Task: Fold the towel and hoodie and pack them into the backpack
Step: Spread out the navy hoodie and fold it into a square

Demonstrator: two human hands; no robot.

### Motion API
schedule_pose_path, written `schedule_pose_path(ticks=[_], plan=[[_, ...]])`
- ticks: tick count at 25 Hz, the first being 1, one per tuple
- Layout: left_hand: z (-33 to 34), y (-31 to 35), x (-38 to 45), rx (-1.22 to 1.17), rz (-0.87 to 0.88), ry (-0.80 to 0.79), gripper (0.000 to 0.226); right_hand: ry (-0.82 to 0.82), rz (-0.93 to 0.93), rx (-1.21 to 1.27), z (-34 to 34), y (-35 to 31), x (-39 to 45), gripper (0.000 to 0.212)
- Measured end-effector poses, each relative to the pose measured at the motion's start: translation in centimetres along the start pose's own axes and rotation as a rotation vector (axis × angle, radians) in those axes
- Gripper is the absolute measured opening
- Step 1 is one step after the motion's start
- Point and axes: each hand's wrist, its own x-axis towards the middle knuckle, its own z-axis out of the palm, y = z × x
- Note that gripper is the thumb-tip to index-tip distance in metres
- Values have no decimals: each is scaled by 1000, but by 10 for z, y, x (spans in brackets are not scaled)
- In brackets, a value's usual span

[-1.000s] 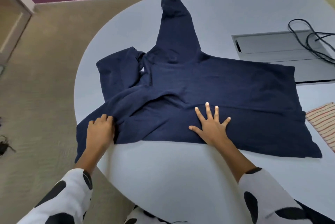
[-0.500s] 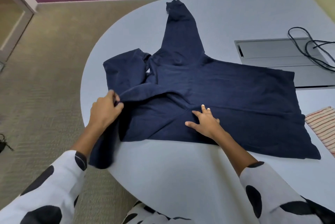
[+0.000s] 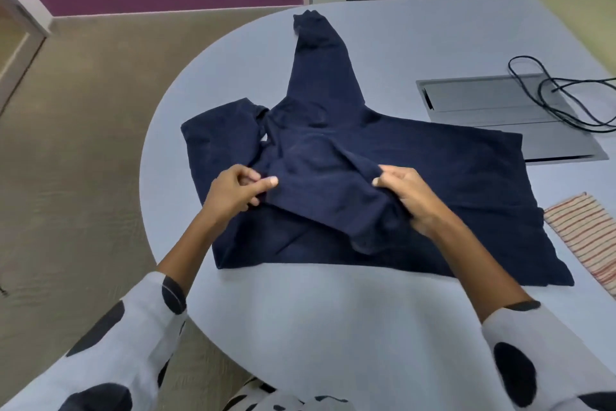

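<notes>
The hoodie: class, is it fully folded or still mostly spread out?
Mostly spread. The hoodie lies flat on the table, one sleeve stretched away; left hand and right hand grip the other sleeve over its body.

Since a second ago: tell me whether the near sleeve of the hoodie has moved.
Yes. The near sleeve hung over the table edge at the left; now both hands, left hand and right hand, hold it up over the hoodie body, rightward of that edge.
</notes>
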Motion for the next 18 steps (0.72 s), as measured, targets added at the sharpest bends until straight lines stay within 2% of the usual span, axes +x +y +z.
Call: schedule_pose_path(ticks=[1,2,4,7,9,11,14,15,16,18], plan=[[-7,-23,0,186,-92,61,52,59,23,41,-20,-3,-5,10],[-10,-42,-1,338,-203,36,59,119,54,73,-41,-5,-11,13],[-10,-68,0,445,-305,-24,49,189,99,131,-75,-8,-20,16],[-9,-66,10,302,-221,155,21,147,128,181,-96,-17,-29,12],[-11,-57,23,150,-162,278,16,89,132,169,-98,-24,-29,17],[-7,-54,38,20,-137,327,16,36,111,193,-98,-30,-30,23],[5,-68,46,206,-117,391,9,14,124,217,-99,-35,-39,23],[9,-76,47,243,-108,407,8,4,147,177,-106,-31,-40,15],[11,-82,47,255,-103,414,8,-32,215,102,-111,-28,-43,17],[13,-92,48,295,-85,409,6,-149,491,-155,-133,-4,-43,51]])
